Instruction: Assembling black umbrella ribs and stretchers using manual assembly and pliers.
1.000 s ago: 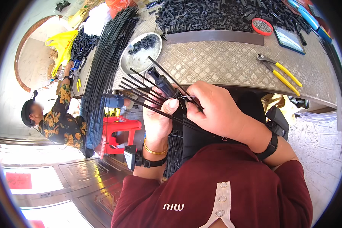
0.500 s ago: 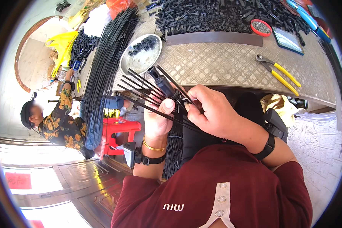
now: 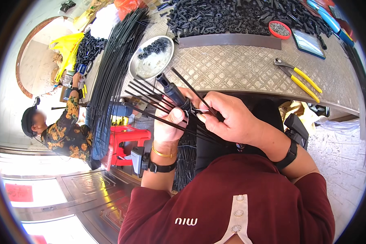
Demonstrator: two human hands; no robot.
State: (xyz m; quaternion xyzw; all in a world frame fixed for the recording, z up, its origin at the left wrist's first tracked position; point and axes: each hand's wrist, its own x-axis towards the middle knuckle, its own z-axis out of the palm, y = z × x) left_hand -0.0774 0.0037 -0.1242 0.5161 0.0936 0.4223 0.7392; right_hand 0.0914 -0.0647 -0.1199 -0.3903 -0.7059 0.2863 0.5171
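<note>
In front of my chest, my left hand (image 3: 168,127) is wrapped round the lower end of a black plastic tube-shaped hub (image 3: 173,92), its thumb on top. Several thin black rods (image 3: 147,99) fan out to the left from this hub, some passing between thumb and fingers. My right hand (image 3: 232,118) is closed in a pinch at the hub's right side, on a thin pale wire (image 3: 202,110). A single black rod (image 3: 188,86) slants up between the hands and runs down to the right fingers. The fingers partly cover the joint where rods and wire meet.
On the patterned table (image 3: 223,67) are a metal bowl (image 3: 133,67) of small black parts, yellow-handled pliers (image 3: 301,81), a heap of black fittings (image 3: 232,16), a red dish (image 3: 281,35) and a long rod bundle (image 3: 114,61). A person (image 3: 65,134) works at left, near a red stool (image 3: 126,140).
My right hand has shifted slightly right, and the pale wire shows longer beside its fingertips. The single rod has swung a little away from the hub, which tilts slightly left.
</note>
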